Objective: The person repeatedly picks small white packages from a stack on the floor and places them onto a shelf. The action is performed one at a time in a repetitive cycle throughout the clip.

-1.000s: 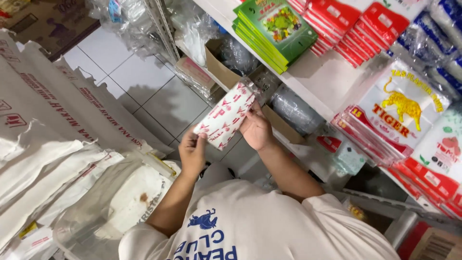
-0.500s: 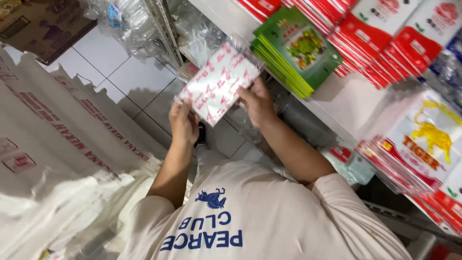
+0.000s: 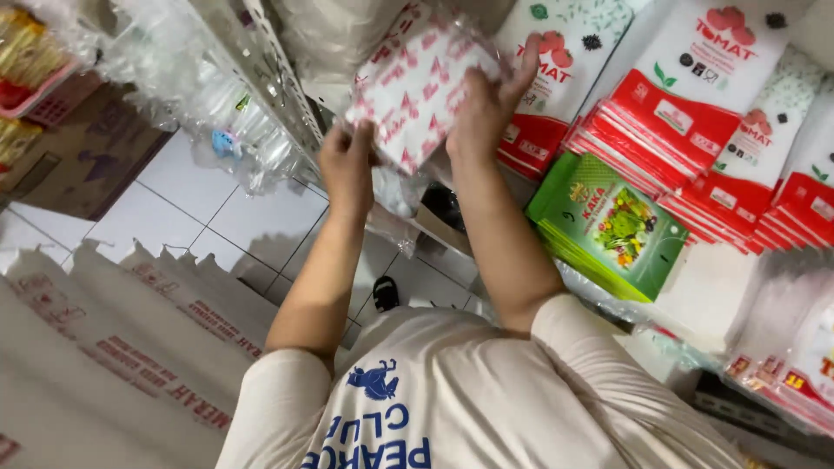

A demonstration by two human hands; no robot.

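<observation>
— Both hands clamp one thing: the left hand (image 3: pixel 346 165) pinches the lower-left edge of a white packet bundle (image 3: pixel 417 87) patterned in red, and the right hand (image 3: pixel 488 104) has its grip wrapped round the upper-right edge, fingers spread over the top.

— What is it made of?

— Glossy clear plastic wrap over flat, soft sachets; the film crinkles and shines. It is a roughly rectangular slab.

— Where does it sit, and which way does it run?

— Held up at about 12 o'clock in the view, in front of the shelf (image 3: pixel 261 61). Its long axis runs from 7 o'clock up to 1 o'clock, broad face tilted toward the camera.

— And the packages around it?

— At 2 o'clock, stacks of flat red-and-white sachets (image 3: pixel 695 122) with tomato pictures overlap like tiles. At 4 o'clock from the bundle lies a stack of green packets (image 3: pixel 608 226) printed with vegetables. At 10 o'clock hang clear crinkled plastic bags (image 3: pixel 217 113). At 8 o'clock, large white sacks (image 3: pixel 130 347) with red lettering, coarse and matte, lie over a pale tiled floor (image 3: pixel 191 208).
</observation>
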